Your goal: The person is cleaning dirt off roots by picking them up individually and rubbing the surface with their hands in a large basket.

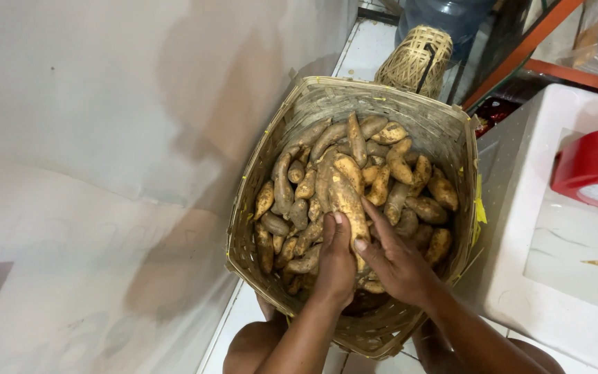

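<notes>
A large woven bamboo basket (444,125) stands on the floor, filled with several dirt-covered sweet potatoes (382,176). Both my hands reach into it from below. My left hand (336,260) and my right hand (397,260) close around one big yellowish sweet potato (344,197) lying on top of the pile near the middle. The lower end of that tuber is hidden under my fingers.
A white wall runs along the left. A white foam box (520,277) stands right of the basket, with a red round object (593,166) on it. Behind the basket sit a small woven basket (415,62) and a blue water jug (444,14). My knees show below.
</notes>
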